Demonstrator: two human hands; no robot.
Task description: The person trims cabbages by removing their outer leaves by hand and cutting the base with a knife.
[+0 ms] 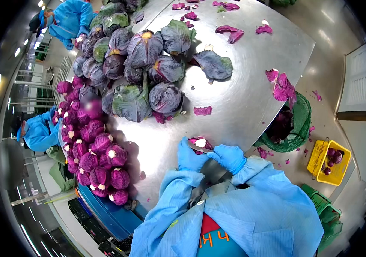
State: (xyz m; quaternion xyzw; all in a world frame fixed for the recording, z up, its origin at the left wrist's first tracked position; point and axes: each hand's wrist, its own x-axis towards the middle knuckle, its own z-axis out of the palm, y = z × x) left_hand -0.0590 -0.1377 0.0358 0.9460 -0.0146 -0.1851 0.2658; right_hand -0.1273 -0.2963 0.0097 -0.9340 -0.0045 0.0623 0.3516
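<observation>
Close to my body, at the steel table's front edge, my left hand [190, 156] in a blue glove is closed around a red cabbage [208, 144] whose pale cut stem faces up. My right hand [231, 158], also gloved, grips a knife [199, 148], its blade lying across the cabbage. The knife's handle is hidden in the fingers. Ahead and to the left is a pile of untrimmed cabbages [165, 97] with dull outer leaves. Further left, trimmed purple cabbages [89, 162] are stacked with their cut stems showing.
Loose leaves [203, 111] lie on the steel table [251, 98]. Right of its edge stand a green mesh bag [301, 124] holding leaves and a yellow basket [340, 174] with cabbage pieces. Two people in blue, one a co-worker [69, 21], are across the table at left.
</observation>
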